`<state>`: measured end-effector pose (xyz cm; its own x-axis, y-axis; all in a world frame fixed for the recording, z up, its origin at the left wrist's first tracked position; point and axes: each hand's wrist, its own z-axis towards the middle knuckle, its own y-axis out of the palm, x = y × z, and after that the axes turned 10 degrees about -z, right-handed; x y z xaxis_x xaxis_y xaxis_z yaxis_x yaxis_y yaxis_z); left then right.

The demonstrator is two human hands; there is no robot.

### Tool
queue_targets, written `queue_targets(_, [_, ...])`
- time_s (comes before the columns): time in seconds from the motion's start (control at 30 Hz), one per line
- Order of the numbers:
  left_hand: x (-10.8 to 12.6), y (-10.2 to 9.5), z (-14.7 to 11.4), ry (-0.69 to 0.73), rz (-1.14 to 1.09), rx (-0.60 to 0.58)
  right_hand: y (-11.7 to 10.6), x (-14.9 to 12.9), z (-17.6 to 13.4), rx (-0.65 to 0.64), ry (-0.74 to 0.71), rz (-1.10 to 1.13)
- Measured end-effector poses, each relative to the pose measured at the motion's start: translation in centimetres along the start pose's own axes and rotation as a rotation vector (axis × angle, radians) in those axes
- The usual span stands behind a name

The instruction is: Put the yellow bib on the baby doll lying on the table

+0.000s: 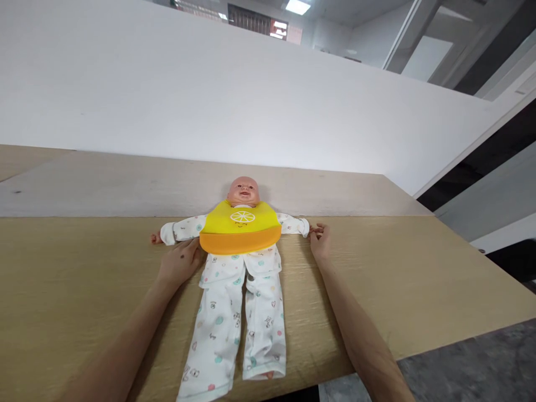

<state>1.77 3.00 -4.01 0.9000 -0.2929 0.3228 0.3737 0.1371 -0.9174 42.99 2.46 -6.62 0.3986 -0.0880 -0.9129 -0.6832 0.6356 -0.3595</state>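
A baby doll (pixel 243 192) lies face up on the table with its arms spread wide. It wears white printed pyjamas (pixel 220 321) and a yellow silicone bib (pixel 240 220) whose orange catch pocket (pixel 240 241) runs along the bottom. My left hand (pixel 180 261) is low against the doll's side, just below its sleeve (pixel 189 228); the thumb and fingers look apart, with some fingertips hidden by the sleeve and bib edge. At the other sleeve cuff (pixel 304 226), my right hand (pixel 320 239) has its fingers closed around the doll's small hand, which is mostly covered.
The wooden table (pixel 84 290) has a paler strip (pixel 104 181) along its back, against a white partition (pixel 209 100). Its front edge cuts across near the doll's feet. Grey floor (pixel 473 363) shows at the lower right.
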Motion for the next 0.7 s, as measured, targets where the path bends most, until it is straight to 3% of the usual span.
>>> queue_targets(0.4, [0.2, -0.1, 0.0, 0.008, -0.010, 0.035, -0.3, -0.5, -0.2, -0.007, -0.021, -0.041])
queue_targets(0.7, [0.3, -0.2, 0.0, 0.009, 0.001, 0.034, 0.1, 0.5, 0.3, 0.001, -0.036, 0.001])
